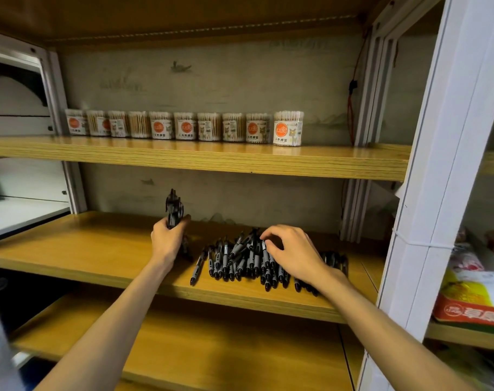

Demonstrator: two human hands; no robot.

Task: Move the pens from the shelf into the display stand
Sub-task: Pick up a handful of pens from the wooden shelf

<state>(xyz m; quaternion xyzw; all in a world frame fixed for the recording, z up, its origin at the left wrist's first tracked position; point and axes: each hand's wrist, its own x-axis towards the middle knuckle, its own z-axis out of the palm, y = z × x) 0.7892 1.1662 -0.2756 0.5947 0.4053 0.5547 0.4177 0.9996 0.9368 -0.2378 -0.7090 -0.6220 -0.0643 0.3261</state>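
A loose pile of black and grey pens (240, 259) lies on the middle wooden shelf (99, 249). My left hand (167, 238) grips a bunch of pens (174, 210) that stands upright above the shelf, left of the pile. My right hand (292, 249) reaches into the pile from the right, its fingertips curled down onto one pen near the pile's top. More pens lie partly hidden under my right wrist. No display stand is in view.
On the shelf above stands a row of several clear tubs of cotton swabs (183, 127). A white shelf post (437, 193) rises at the right, with food bags (474, 294) beyond it. A lower wooden shelf (212, 348) runs under my arms.
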